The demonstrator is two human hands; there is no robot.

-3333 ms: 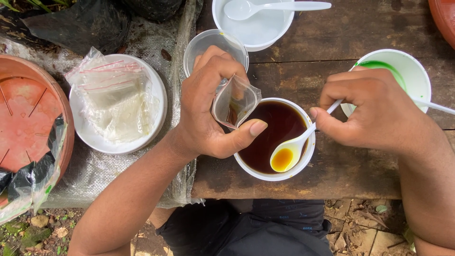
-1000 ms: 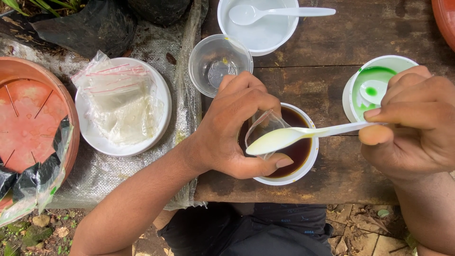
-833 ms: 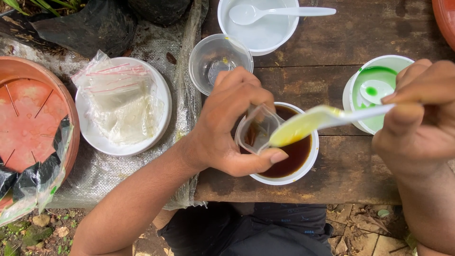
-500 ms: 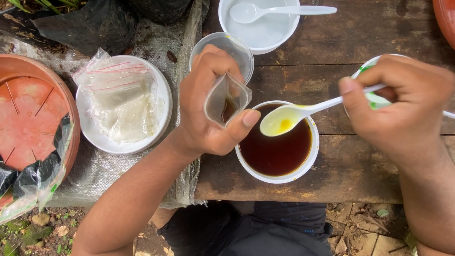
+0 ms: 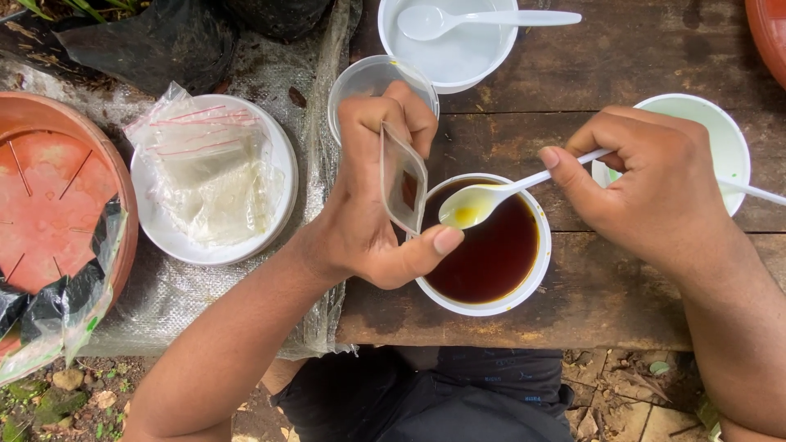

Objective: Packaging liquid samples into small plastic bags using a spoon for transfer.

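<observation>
— Largest first: wooden table [image 5: 639, 57], then the terracotta pot [image 5: 49, 196] out at 9 o'clock. What sits at centre?

— Bowl [image 5: 491, 245] of dark liquid, full and open, so likely heavy and quick to slop; best taken by the rim with both hands. Plate [image 5: 274, 164] of clear bags at 10 o'clock from it.

— And the hands?

— Left hand [image 5: 368, 221] closed around a small clear pouch [image 5: 403, 180], pinched between thumb and fingers, mouth held open just at the bowl's 9 o'clock edge. Thin, soft, probably slippery when wet; looks safest gripped at the side seams, not squeezed.

— Right?

— Right hand [image 5: 647, 188] clamped narrow on a white spoon [image 5: 475, 205], its scoop over the liquid, beside the pouch. Light, stiff; needs keeping level.

— Smaller bits?

— Green-rimmed bowl [image 5: 720, 131] at 2 o'clock, clear cup [image 5: 364, 78] at 11.
</observation>
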